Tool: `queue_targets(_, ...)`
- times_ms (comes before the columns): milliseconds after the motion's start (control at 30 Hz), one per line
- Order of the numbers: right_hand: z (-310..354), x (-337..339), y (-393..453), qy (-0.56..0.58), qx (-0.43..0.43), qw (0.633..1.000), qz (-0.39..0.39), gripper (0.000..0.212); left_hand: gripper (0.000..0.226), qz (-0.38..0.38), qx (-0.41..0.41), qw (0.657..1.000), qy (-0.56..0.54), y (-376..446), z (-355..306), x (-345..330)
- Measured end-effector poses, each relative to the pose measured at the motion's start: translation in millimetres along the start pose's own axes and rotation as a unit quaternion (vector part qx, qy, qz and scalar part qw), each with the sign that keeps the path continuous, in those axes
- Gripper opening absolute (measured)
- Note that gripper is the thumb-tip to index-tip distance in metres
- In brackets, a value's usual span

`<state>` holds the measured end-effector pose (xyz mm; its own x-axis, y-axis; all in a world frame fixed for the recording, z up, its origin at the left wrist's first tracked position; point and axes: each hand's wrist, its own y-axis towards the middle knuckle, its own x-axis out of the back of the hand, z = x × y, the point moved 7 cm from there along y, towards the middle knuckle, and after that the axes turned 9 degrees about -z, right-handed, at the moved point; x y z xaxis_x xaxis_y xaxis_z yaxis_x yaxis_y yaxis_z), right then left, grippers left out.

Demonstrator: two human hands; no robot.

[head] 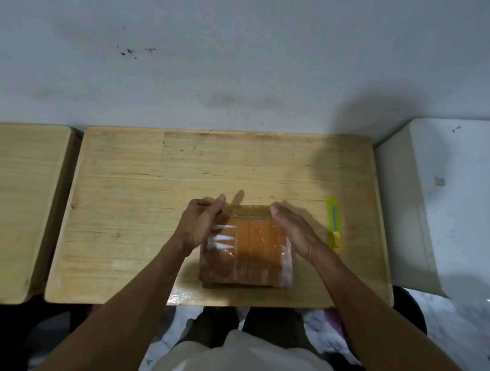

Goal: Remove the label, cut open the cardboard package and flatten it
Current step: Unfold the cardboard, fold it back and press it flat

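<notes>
While both bare forearms reach forward over the person's lap, everything of the task sits on the middle wooden board.

Lap: pale shirt and dark trousers at the bottom edge, with patterned cloth under the board's near side.
Cardboard package (249, 251): brown, wrapped in glossy clear tape, lying flat on the wooden board (134, 204) near its front edge, roughly central.
Label remnants: white torn strips (224, 237) on the package's left top, just beside the left hand.
Left hand (201, 221): pressed against the package's far-left corner, fingers curled together on the edge, thumb raised; whether it pinches tape or label I cannot tell.
Right hand (293, 230): flat and extended, fingers together, resting along the package's right top edge, gripping nothing.
Utility knife (334, 224): green-yellow, lying on the board just right of the right hand, untouched.
Neighbouring board (11, 207): a second wooden top to the left, apart by a narrow gap.
White block (409, 207): at the board's right end.
Wall (221, 48): grey-white, with dark specks, behind everything.
</notes>
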<state>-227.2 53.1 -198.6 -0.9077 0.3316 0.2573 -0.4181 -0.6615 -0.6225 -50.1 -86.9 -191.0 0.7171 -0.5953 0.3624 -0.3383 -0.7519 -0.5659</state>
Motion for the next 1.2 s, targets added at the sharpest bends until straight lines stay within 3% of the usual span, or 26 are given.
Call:
queue_targets(100,-5,1,1,-0.063,0.023,0.998,-0.002,0.074,0.042,-0.046,0.006,0.999,0.01,-3,4,-2)
queue_targets(200,-6,-3,1,-0.132,0.045,0.99,0.009,0.068,0.04,-0.042,-0.005,0.999,0.027,-1,13,-10)
queue_targets(300,-10,-10,1,-0.195,0.057,0.979,0.023,0.07,0.065,-0.017,0.004,1.0,0.018,-2,23,-21)
queue_targets(433,-20,-16,-1,-0.241,0.046,0.969,0.023,0.075,0.048,-0.02,-0.136,0.979,0.153,-13,14,-30)
queue_targets(500,-20,-19,-1,-0.258,0.052,0.965,0.017,0.076,0.056,-0.016,-0.185,0.95,0.252,-14,18,-37)
queue_targets(667,-18,-21,-1,-0.352,0.088,0.932,-0.006,0.076,0.084,-0.022,-0.185,0.915,0.357,-1,34,-46)
queue_targets(767,-17,-26,-3,-0.394,0.095,0.914,-0.004,0.075,0.082,-0.01,-0.169,0.909,0.38,-8,35,-52)
queue_targets(1000,-27,-34,-7,-0.398,0.138,0.903,-0.08,0.067,0.07,-0.026,-0.176,0.908,0.379,-21,44,-63)
queue_targets(1200,-43,-44,-4,-0.407,0.165,0.885,-0.154,0.063,0.066,-0.096,-0.225,0.88,0.406,-21,65,-65)
